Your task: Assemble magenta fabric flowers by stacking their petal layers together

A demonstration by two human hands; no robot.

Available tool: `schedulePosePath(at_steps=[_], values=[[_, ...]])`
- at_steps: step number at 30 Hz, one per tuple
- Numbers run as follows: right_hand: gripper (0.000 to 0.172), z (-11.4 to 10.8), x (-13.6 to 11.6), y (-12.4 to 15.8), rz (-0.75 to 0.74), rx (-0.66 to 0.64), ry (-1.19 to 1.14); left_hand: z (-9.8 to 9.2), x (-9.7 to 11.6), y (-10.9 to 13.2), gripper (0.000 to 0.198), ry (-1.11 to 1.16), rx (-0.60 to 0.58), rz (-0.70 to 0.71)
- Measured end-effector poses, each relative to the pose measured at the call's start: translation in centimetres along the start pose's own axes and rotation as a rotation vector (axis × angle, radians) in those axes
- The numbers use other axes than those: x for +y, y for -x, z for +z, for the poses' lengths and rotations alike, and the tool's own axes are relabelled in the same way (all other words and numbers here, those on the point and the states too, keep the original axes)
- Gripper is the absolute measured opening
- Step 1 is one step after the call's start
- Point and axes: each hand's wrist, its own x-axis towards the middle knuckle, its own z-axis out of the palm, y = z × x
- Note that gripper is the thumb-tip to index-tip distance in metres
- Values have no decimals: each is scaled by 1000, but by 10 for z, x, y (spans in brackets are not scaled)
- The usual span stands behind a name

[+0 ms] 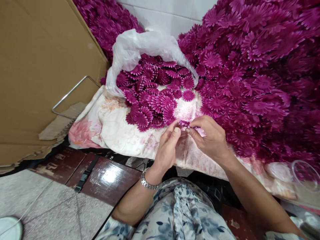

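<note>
Close together over the near edge of the cloth, my left hand (166, 148) and my right hand (210, 137) both pinch a small purple artificial flower (184, 123). Its rim shows between the fingertips, and the fingers cover much of it. My right thumb and forefinger meet at its edge; any smaller part there is too small to make out. Just beyond my hands, loose purple artificial flowers (142, 118) lie in a heap, many stacked in one another. They spill from a white plastic bag (152, 41) whose mouth faces me.
A large pile of purple flowers (260, 76) rises on the right. More flowers (107, 20) lie at the back left. A cardboard sheet (45, 66) with a bent metal wire (70, 91) stands left. The flowered cloth (112, 133) lies underneath. A clear round container (306, 175) is at right.
</note>
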Motion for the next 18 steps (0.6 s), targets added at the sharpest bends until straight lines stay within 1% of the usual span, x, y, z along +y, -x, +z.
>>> schedulePosePath(at_steps=[1, 2, 3, 4, 6, 8, 12, 15, 17, 18], values=[[6, -2, -5, 6, -56, 0, 24, 7, 2, 0, 32, 160, -22, -150], [6, -3, -9, 12, -98, -13, 43, 14, 4, -1, 37, 282, -35, -266], [7, -4, -13, 18, -122, -38, 56, 19, 6, -2, 39, 367, -27, -331], [10, -5, -16, 25, -132, -66, 60, 24, 7, -4, 40, 421, -2, -358], [17, -8, -20, 39, -130, -97, 29, 30, 5, -6, 37, 462, 60, -333], [22, -13, -20, 50, -114, -71, -37, 34, 0, -6, 39, 455, 84, -258], [25, -24, -17, 66, -12, 29, -115, 38, -14, -5, 54, 344, 35, -105], [26, -30, -14, 68, 64, 53, -117, 43, -20, -2, 57, 192, 21, -52], [26, -30, -9, 63, 131, 88, -116, 49, -23, 1, 51, 88, 6, -22], [28, -29, -6, 58, 195, 110, -125, 53, -25, 3, 44, 47, -6, -3]])
